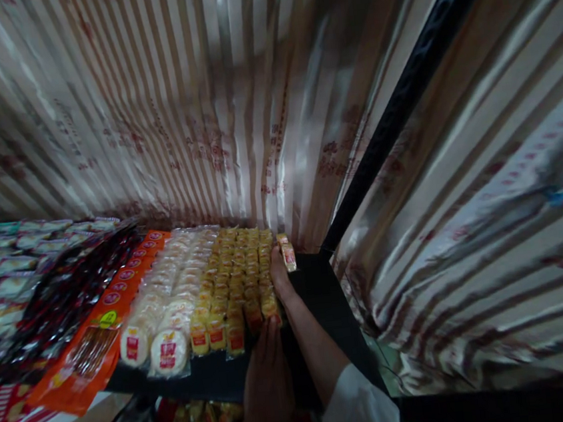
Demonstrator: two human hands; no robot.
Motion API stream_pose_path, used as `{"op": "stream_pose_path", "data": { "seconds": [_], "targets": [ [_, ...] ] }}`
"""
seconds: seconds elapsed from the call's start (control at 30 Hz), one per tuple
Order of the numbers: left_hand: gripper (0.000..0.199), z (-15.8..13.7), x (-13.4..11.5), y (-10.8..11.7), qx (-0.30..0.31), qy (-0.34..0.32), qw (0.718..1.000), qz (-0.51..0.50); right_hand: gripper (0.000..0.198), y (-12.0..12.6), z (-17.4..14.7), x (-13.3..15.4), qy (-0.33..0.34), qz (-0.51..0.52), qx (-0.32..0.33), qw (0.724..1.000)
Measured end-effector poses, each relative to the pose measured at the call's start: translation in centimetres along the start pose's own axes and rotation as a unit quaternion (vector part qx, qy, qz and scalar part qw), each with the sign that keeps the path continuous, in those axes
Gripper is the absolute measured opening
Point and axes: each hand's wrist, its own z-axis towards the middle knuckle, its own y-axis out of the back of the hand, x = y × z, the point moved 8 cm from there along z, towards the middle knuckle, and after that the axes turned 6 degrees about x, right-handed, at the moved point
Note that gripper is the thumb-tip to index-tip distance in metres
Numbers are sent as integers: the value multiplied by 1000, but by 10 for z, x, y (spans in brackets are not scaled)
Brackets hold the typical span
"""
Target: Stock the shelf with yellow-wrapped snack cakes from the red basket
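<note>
Your left hand [267, 357], at the bottom centre of the frame, lies flat with the fingers nearly straight and close together, their tips against the front of the right-hand row of small yellow packets [237, 269]; its palm is hidden from you. Your right hand [280, 275], right of centre, reaches along the far right side of those rows, its fingers partly lost against the packets; a small packet [289, 256] sits just beyond the fingertips, and you cannot tell whether the hand grips it or merely touches it. The yellow packets fill the middle of the frame in close rows, glossy clear wrap over soft blocks with red labels at the front, the farther ones blurring together. To their left you have round white cakes [170, 353] stacked on edge in crinkled clear film, then a long flat orange pack [139, 269], then slick dark red packs [77, 279], and pale puffy packs [15, 266] cut off by the left edge. The smooth black shelf [324, 300] shows beside your bare right forearm and white sleeve [357, 404]. Wrinkled striped sheeting [189, 100] with smudged red print hangs behind, crossed by a dark slanting post [413, 83].
</note>
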Motion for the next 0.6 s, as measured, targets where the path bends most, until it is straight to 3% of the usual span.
{"op": "stream_pose_path", "data": {
  "seconds": [0.33, 0.6],
  "targets": [
    [56, 2, 3, 11, -9, -2, 1000, -28, 66, 18, -34, 27, -9, -61, -23, 998],
    [55, 3, 8, 13, -2, -2, 997, -81, 76, 24, -89, 4, -49, -57, -14, 997]
  ]
}}
